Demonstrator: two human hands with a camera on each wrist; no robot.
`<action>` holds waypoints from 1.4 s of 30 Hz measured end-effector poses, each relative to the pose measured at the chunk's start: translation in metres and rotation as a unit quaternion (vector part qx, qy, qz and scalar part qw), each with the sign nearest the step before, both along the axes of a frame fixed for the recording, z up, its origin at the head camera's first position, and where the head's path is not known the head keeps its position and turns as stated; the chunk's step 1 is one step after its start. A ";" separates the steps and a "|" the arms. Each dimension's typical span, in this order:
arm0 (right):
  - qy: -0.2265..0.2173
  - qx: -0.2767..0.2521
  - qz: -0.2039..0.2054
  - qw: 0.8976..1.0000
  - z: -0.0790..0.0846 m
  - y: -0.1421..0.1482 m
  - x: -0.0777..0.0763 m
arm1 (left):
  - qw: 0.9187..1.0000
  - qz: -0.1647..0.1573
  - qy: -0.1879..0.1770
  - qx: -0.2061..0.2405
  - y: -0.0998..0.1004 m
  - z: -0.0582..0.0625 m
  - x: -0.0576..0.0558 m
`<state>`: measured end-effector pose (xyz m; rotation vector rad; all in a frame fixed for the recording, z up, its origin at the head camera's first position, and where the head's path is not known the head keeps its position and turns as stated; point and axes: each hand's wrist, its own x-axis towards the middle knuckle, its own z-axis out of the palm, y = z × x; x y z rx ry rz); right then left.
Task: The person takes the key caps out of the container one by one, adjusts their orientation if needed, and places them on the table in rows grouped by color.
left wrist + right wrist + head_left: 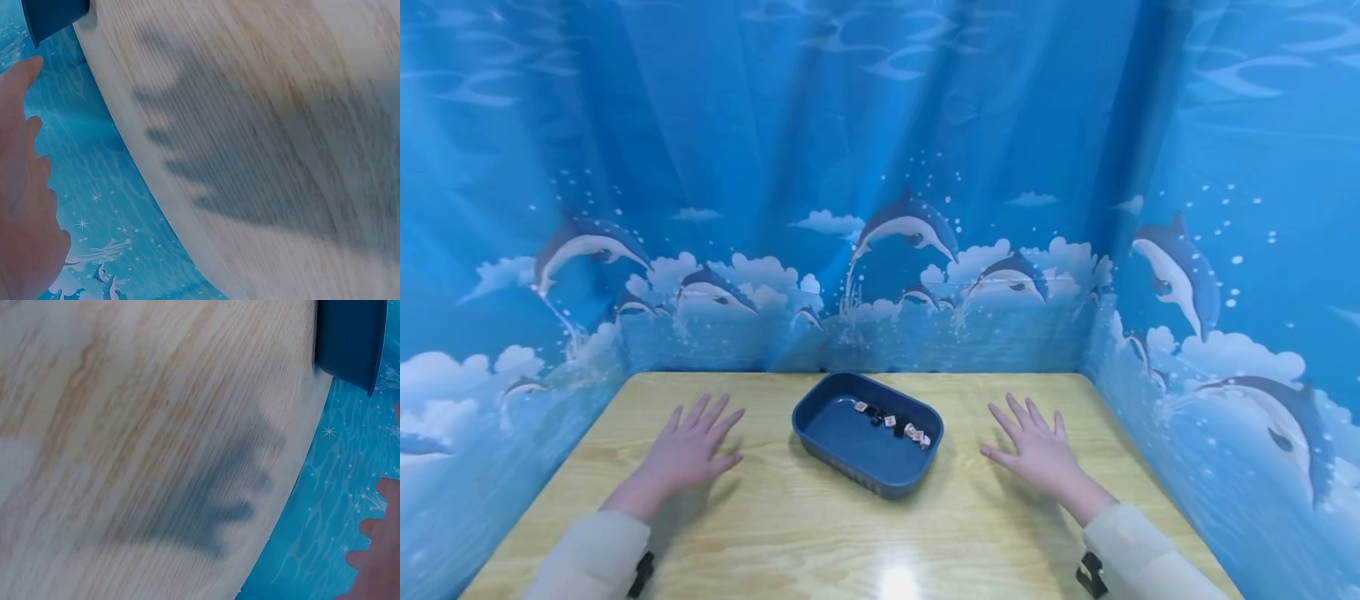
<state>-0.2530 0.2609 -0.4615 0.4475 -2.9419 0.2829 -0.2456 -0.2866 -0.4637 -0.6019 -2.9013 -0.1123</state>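
Observation:
A dark blue rectangular tub (850,467) sits at an angle on the wooden table, near its far edge. Inside it lie several small white and black pieces (891,422), gathered along the far right side; some white ones carry a square mark. To the left of the tub, my left hand (688,450) hovers over the table with its fingers spread. My right hand (1037,450) is held the same way on the other side. Both hold nothing, and their shadows fall on the wood. Each wrist view shows part of the hand and a corner of the tub.
The pale wooden table (760,542) has rounded far corners. Blue curtains (737,167) printed with dolphins, clouds and waves hang behind it and along both sides. Pale sleeves (591,554) with dark bands at the wrists cover the forearms.

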 end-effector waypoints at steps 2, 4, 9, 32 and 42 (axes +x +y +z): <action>-0.002 -0.002 0.000 1.000 0.001 0.000 0.001 | 1.000 -0.006 0.006 0.001 0.001 0.001 -0.001; -0.003 -0.005 0.002 1.000 0.002 -0.001 0.001 | 1.000 -0.010 0.010 0.004 0.003 0.004 -0.002; -0.004 -0.016 0.005 1.000 0.003 -0.007 0.001 | 1.000 -0.014 0.002 0.000 0.011 0.015 -0.005; -0.123 -0.227 0.024 0.966 -0.018 -0.073 -0.011 | 0.991 -0.053 -0.101 -0.065 0.077 0.067 -0.038; -0.151 -0.340 -0.006 0.928 -0.031 -0.092 -0.007 | 0.978 -0.069 -0.170 -0.098 0.118 0.070 -0.055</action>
